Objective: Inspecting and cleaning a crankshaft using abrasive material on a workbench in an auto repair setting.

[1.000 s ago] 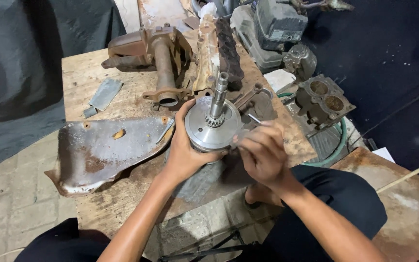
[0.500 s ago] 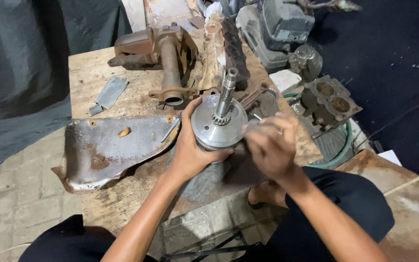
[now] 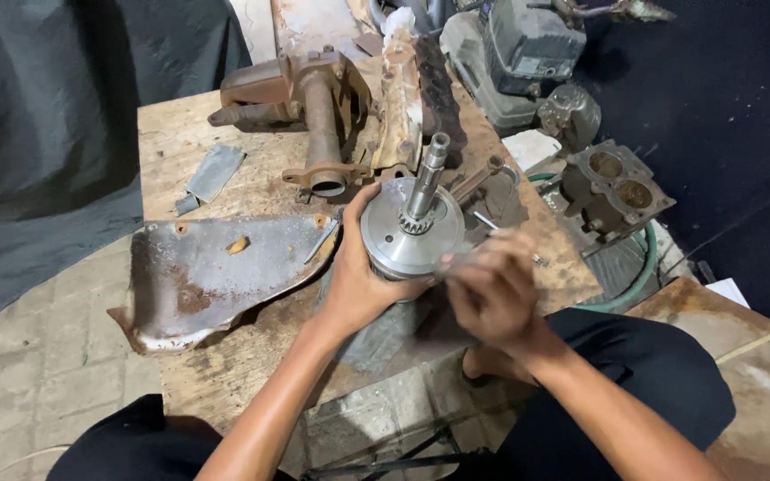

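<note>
1. Head view: the crankshaft assembly (image 3: 412, 233), a round steel flywheel-like disc with a splined shaft rising from its middle, sits in the left hand (image 3: 360, 276), whose fingers wrap the disc's rim from the near-left side and close firmly on it. It is held up off the wooden bench (image 3: 225, 374), just in front of the person's knees.

2. The right hand (image 3: 492, 289) is curled at the disc's near-right edge, touching it. It is blurred, so whether it pinches a small tool or only presses on the rim, I cannot tell.

3. Risk of a drop: the disc looks heavy and smooth, and only one hand truly bears it. If the grip slackens while the right hand works the edge, it could fall on the bench or the person's leg.

4. Risk of tipping: the tall shaft puts weight above the left hand, and a hard push from the right could tilt the whole piece.

5. Risk to fingers: the right hand's fingertips lie against a metal edge, and a slip could pinch or scrape them.

6. Clutter: beyond the left hand stands a rusty cast housing (image 3: 318, 116); to its left lies a bent rusty sheet-metal plate (image 3: 216, 272) with raw edges. Past the right hand sits a carburettor body (image 3: 617, 183). A falling piece would strike among these.
</note>
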